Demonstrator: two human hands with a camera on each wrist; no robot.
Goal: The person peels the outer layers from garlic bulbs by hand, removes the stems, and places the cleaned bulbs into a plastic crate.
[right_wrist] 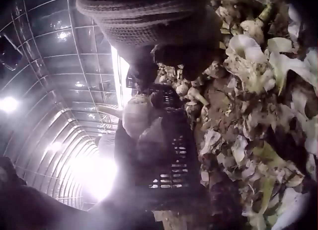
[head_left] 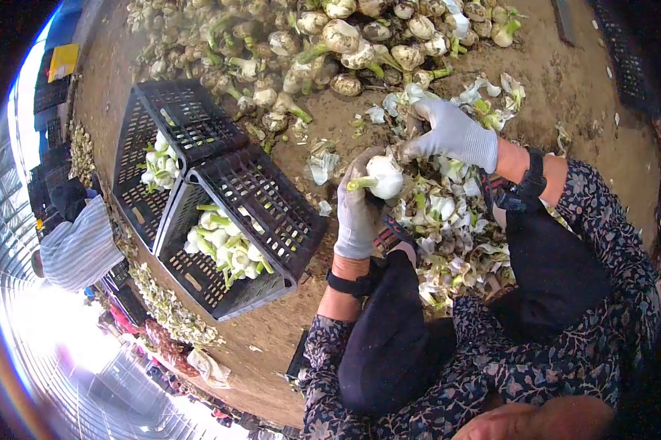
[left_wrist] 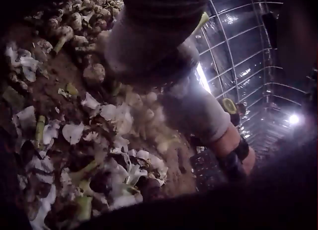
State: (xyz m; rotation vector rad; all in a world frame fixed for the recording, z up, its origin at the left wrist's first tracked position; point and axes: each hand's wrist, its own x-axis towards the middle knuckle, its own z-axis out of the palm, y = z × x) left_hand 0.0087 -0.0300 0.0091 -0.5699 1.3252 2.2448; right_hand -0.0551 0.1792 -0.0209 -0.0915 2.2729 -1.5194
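My gloved left hand (head_left: 356, 216) holds a white garlic bulb (head_left: 386, 176) with a short green stem pointing left. At the bulb's upper right edge, the gloved right hand (head_left: 451, 136) has its thumb and curled fingers pinching at the bulb's skin. Both gloves look pale grey with soiled fingertips. In the right wrist view the bulb (right_wrist: 136, 118) shows beyond the dark fingers, its stem to the left. Peeled skins and leaves (head_left: 448, 227) lie heaped below the hands, between the knees.
A large pile of unpeeled garlic (head_left: 338, 44) spreads across the far ground. To the left, two black plastic crates (head_left: 253, 213) lie tipped on their sides, holding clean white bulbs with green stems (head_left: 228, 246). Another person (head_left: 77, 242) in a striped top sits at far left.
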